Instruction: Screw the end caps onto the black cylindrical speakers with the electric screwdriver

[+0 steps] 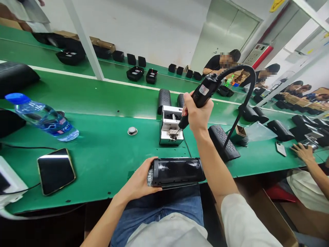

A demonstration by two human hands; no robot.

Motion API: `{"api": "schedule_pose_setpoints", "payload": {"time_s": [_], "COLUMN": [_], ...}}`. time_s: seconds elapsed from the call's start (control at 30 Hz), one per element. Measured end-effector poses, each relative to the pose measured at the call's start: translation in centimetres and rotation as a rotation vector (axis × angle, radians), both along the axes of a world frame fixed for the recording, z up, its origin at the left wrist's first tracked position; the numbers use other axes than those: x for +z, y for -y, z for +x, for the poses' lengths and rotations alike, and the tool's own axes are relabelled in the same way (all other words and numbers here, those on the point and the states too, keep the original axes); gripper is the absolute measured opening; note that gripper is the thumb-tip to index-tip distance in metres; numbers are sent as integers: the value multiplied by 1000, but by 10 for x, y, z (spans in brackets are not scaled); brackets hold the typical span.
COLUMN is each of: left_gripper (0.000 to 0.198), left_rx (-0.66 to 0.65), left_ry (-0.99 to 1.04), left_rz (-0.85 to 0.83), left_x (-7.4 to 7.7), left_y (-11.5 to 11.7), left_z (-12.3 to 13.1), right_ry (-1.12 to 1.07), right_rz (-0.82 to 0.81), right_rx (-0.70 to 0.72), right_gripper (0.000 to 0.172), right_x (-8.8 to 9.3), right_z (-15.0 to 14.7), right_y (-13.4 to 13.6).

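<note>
In the head view, the driver [206,90] is gripped by the right hand [199,113], its tip at the machine [171,133]; the speaker [178,170] is clasped at one end by the left hand [141,179], at the near edge of the table [102,168].

**Feeder [166,124] behind the speaker [180,171]**

The speaker lies at the tabletop [102,164]'s near edge, its left end in the left grip [141,180]. The driver [205,90], in the right grip [199,115], has its tip at the feeder's front. Left of the feeder sits a disc [132,131]; farther left, a bottle [48,120], with a phone [56,171] before it. Two cases [164,97] are behind the feeder; another case [222,140] lies to its right.
</note>
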State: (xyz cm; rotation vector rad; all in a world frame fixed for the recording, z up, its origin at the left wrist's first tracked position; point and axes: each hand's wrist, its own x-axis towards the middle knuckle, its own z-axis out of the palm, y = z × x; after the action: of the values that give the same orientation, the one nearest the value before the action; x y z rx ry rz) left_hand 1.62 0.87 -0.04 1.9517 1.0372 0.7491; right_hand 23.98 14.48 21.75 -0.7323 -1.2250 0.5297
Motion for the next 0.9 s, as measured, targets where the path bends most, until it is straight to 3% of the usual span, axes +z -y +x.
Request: {"api": "schedule_pose_setpoints", "payload": {"time_s": [0.3, 0.47, 0.67, 0.77, 0.9], "left_gripper": [113, 124, 135, 142, 147], "left_rx": [-10, -34, -60, -71, -84], "left_ry": [26, 43, 19, 32, 78], "left_rz": [29, 83, 128, 140, 164], "left_x": [-1, -6, -14, -16, -16], "left_y": [0, -1, -2, -2, -2], "left_z": [1, 2, 1, 1, 2], "right_ry": [-14, -63, 78, 149, 66], "right_rz": [-45, -47, -83, -132, -87], "right_rx": [48, 174, 490, 544, 472], "right_gripper": [29, 18, 17, 13, 12], "right_x": [-1, 24, 57, 56, 42], "right_z": [3, 3, 6, -3, -25], "right_y": [11, 68, 147, 170, 183]}}
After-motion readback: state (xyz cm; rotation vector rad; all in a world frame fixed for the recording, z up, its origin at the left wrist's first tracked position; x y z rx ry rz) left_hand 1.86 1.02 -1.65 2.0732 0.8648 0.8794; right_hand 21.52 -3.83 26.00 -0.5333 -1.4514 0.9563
